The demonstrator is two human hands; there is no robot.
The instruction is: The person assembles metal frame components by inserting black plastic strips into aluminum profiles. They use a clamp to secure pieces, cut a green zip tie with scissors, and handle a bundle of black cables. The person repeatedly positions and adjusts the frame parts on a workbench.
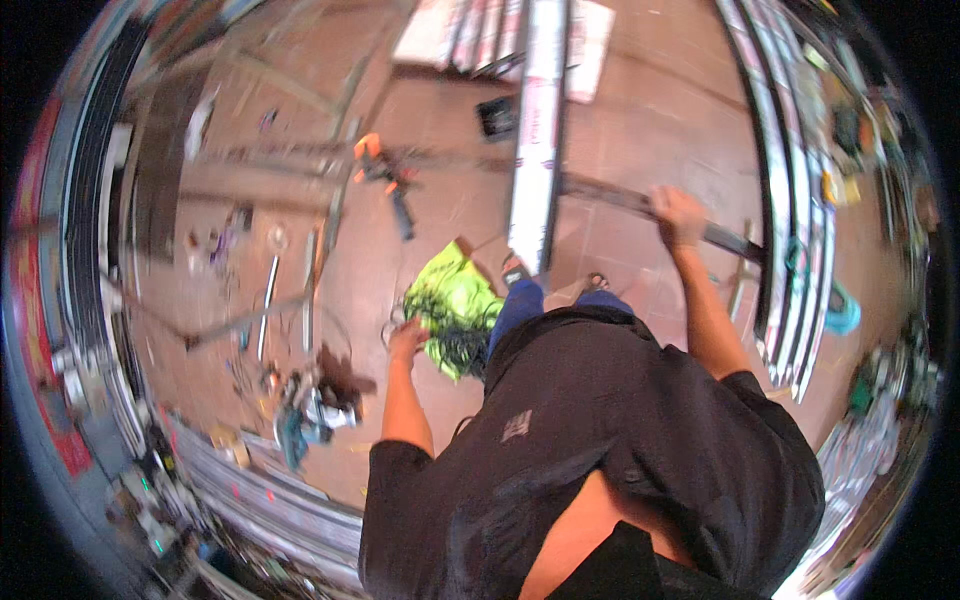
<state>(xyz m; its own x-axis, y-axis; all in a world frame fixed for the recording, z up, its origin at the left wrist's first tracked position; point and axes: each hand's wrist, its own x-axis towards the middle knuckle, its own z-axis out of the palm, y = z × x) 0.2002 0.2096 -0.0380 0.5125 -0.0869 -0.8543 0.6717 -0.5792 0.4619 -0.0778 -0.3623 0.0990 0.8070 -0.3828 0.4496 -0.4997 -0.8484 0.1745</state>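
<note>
My left hand [408, 340] is at the edge of a tangled black cord [462, 342], and thin loops stick out around its fingers. Its fingers look closed on the cord, though motion blurs them. A bright yellow-green cloth [455, 285] lies against the cord, beside my leg. Ahead and to the right, my right hand [678, 215] is wrapped round a dark bar [610, 192]. This bar runs crosswise between a long white profile [540, 140] in front of me and the stacked profiles at the right.
Long wrapped profiles [800, 250] stand along the right. An orange and black tool [372, 160] lies on the tiled floor ahead. A teal power tool [292, 430] sits at the left, near a thin metal rod [268, 310]. More profiles [270, 510] line the lower left.
</note>
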